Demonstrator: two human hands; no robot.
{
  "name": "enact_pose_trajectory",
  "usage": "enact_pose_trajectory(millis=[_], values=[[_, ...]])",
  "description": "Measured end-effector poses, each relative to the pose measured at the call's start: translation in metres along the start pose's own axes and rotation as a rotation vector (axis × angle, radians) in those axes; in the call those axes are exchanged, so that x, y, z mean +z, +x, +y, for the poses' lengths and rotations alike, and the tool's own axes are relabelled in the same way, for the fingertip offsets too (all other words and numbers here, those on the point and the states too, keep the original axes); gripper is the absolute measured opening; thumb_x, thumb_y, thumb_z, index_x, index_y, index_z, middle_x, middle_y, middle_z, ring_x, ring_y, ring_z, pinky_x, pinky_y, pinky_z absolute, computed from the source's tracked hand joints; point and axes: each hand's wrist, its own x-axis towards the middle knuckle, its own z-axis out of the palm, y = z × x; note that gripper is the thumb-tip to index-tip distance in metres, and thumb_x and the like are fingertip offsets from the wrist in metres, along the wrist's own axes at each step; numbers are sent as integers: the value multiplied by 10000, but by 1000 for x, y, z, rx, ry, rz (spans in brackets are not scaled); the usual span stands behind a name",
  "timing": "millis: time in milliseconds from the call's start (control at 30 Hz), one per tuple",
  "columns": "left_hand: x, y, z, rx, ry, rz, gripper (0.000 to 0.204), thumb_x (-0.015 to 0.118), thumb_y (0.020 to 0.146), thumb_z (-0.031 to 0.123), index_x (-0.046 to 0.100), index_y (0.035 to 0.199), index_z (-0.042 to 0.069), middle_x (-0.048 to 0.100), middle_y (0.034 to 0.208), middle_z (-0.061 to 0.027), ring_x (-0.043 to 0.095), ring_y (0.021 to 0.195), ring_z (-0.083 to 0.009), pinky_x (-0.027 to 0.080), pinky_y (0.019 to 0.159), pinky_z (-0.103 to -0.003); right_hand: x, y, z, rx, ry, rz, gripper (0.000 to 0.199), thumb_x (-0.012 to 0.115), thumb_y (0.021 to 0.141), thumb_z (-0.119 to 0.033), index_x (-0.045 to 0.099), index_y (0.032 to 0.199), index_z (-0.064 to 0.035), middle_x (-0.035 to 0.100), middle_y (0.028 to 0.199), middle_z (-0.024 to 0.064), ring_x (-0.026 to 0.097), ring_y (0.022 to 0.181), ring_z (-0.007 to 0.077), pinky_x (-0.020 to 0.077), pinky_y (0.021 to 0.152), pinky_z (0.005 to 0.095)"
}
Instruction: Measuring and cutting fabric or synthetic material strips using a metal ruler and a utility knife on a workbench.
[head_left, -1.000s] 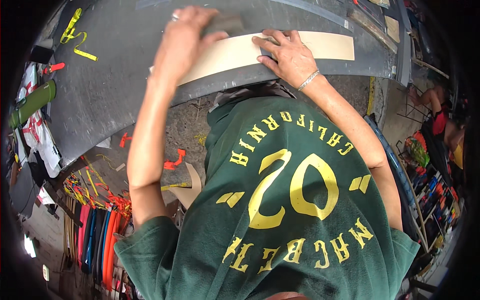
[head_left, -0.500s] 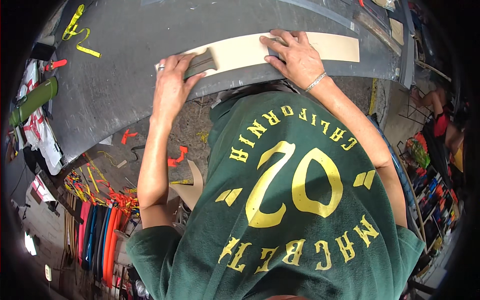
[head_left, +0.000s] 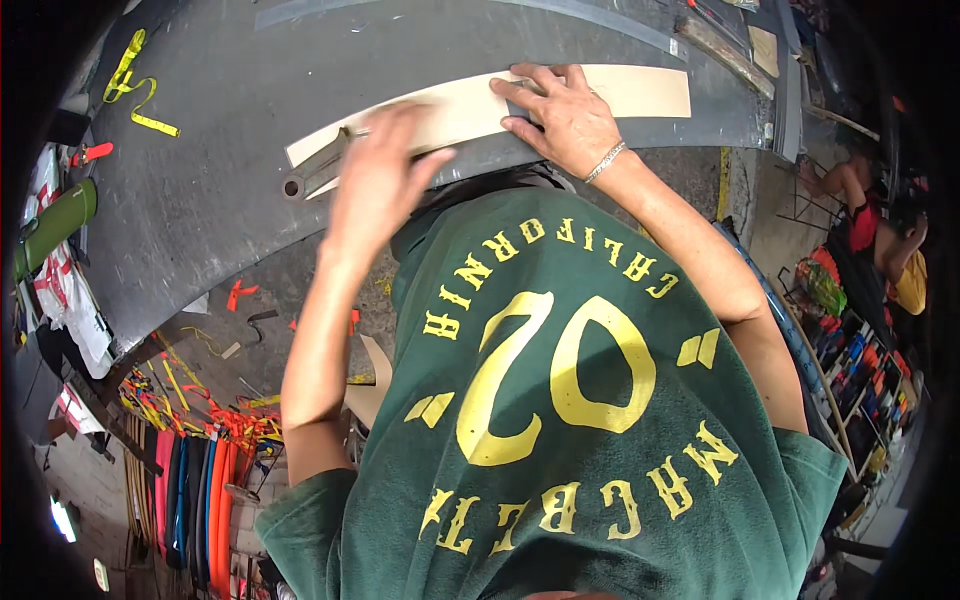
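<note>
A long, pale cream strip, slightly curved, lies across the dark table. My right hand rests on it with fingers spread. Between its thumb and index finger shows a bit of a dark grey object, mostly hidden by the hand. My left hand is over the strip's left part, its fingers blurred by motion and its thumb held apart, with nothing visible in its grasp. Beside it, on the strip's left end, lies a grey metal tool like a large wrench, with a round ring at one end; my left hand partly covers it.
A yellow measuring tape lies at the table's far left. A green roll and white plastic-wrapped items stand off the left edge. A worn wooden bar lies at the far right. Another person sits at the right.
My left hand has come off the wrench-like tool and moved right along the strip. The tool now lies farther left, its ring end uncovered. My right hand stays on the strip.
</note>
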Motion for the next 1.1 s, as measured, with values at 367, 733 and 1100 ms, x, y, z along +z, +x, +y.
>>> enact_pose_trajectory(millis=[367,733,1100], values=[[64,49,29,86,102,56,381,617,984,131,595,1363,159,653,1154,-144,645,1054,-363,563,860,-468,7,0,7,130,263,117,603,742,900,-399,565,1426,-164,592,1391,68,555,1233,331,514,1031,411],[44,58,16,207,253,-94,322,754,856,221,723,1148,91,612,1346,-149,569,1251,-361,481,1056,-462,-12,-14,104,-192,137,-7,480,751,778,-178,654,1247,-145,548,1460,93,502,1347,332,430,1147,448],[46,71,-11,227,295,-200,458,777,782,254,652,1205,125,560,1432,-164,527,1324,-399,510,1038,-508,-1,24,84,-371,5,-52,502,740,768,-195,625,1255,-154,549,1443,88,520,1322,301,454,1113,457]])
